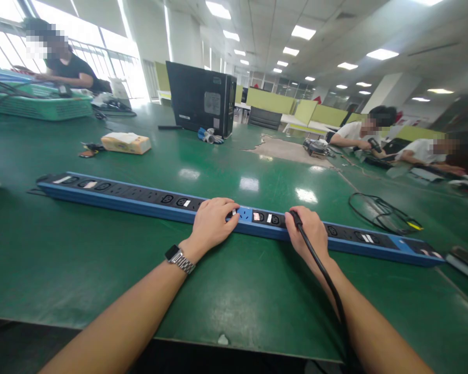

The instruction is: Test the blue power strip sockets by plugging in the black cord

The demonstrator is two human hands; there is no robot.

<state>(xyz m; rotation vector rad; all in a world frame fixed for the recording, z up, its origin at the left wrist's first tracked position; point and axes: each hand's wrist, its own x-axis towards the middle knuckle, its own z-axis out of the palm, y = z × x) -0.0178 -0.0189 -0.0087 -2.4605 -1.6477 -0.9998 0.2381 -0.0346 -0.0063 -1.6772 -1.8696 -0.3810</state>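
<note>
Fingers of the left hand (214, 221): curled over the top of one socket strip (140, 202), thumb toward the near side, gripping it left of a blue socket (245, 214). Fingers of the right hand (310, 231): closed around one black plug (296, 218), held at the strip right of the same blue socket; whether the plug is seated cannot be told. Socket strip: long, blue casing, black sockets, several white labels; lying lengthwise across the green table (210, 291), in front of the person. Cable (327, 280): black, running from the plug down over the right forearm. Wristwatch (179, 258): dark face, metal band, on the left wrist. Beyond the strip, left: one yellow tissue pack (127, 144); a green basket (42, 108) with cables inside. Beyond, centre: one black computer tower (200, 98), upright, blue-grey gloves (210, 136) at its base. Right, just behind the strip: one coiled black cord (378, 213) with a yellow tag (415, 226). Persons: one seated behind the basket (72, 70); two at the far right (359, 135), leaning over the table.
</note>
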